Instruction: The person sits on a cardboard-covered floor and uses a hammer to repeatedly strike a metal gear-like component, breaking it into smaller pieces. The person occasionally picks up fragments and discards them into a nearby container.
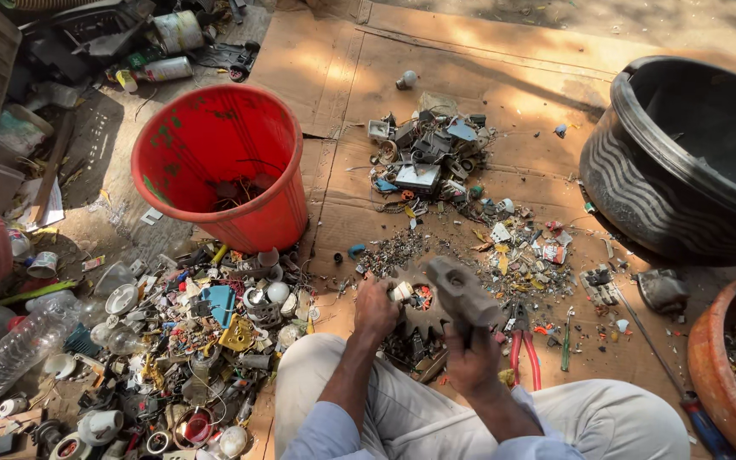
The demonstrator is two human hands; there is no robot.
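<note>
Fingers (470, 341) clenched on hammer (462, 294), other hand (375, 308) seemingly pinching part (401, 292)

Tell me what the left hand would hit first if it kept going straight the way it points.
The left hand points away from the body, already at a small white part on the gear. Further on, probably the scrap bits, though depth is unclear.

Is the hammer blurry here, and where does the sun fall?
Head view: the hammer in the right hand is smeared by motion blur; the left hand looks sharper. Dappled sunlight patches the cardboard; the red bucket glows brightly.
</note>
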